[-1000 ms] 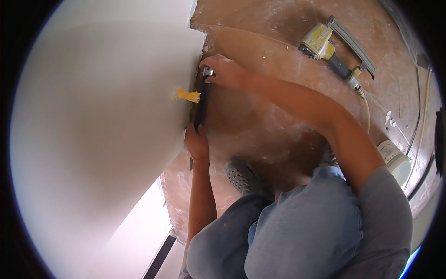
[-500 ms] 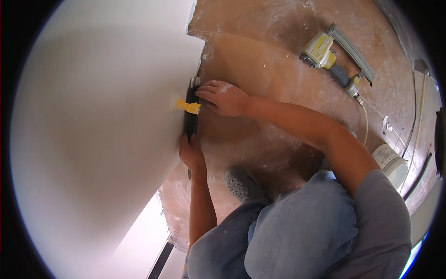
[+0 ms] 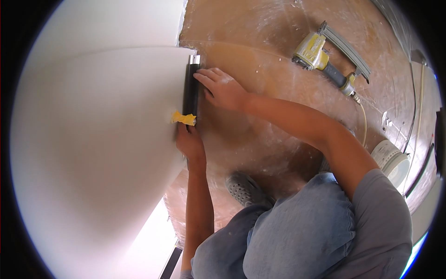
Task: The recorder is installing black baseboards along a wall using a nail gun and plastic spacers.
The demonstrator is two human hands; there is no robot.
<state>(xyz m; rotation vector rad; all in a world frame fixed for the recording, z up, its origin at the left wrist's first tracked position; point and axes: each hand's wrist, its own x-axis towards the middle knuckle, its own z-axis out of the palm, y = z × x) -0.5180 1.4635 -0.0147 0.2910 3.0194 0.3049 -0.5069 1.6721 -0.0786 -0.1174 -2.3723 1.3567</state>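
Observation:
A black baseboard strip (image 3: 190,90) with a silvery end lies along the foot of the white wall (image 3: 102,111). My right hand (image 3: 224,90) rests its stretched fingertips on the strip's right edge, near the silvery end, thumb apart. Lower down, my left hand (image 3: 190,144) has its fingers closed around the near part of the strip, which it partly hides. A crumpled piece of yellow tape (image 3: 184,118) sticks out from the wall across the strip, just above the left fingertips.
On the dusty brown floor (image 3: 246,56) lies a yellow and grey nail gun (image 3: 325,58), joined to a thin air hose (image 3: 365,123). A white bucket (image 3: 388,160) stands to the right of my arm. My shoe (image 3: 246,188) is close behind my hands.
The black strip has slid forward along the wall toward its far corner, showing more of its length past the tape. Both hands have moved forward, the left one closer to the tape.

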